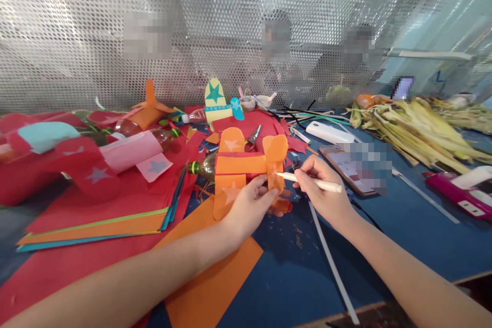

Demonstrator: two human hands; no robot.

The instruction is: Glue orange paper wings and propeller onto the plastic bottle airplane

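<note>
An orange paper plane (240, 165) built on a plastic bottle (203, 166) lies on the blue table (403, 246). My left hand (250, 205) is closed on its front end, just behind the orange propeller (275, 155). In my right hand (323, 189) I pinch a white stick (307, 181) like a pen. Its tip touches the propeller's lower blade.
Sheets of red, orange and teal paper (96, 220) cover the left side, with other bottle planes (130, 151), one (215, 102) further back. A phone (351, 169), a white case (330, 133), scissors (253, 136), pale leaf strips (415, 128) and a pink box (461, 192) lie to the right. People sit behind a perforated screen (230, 20).
</note>
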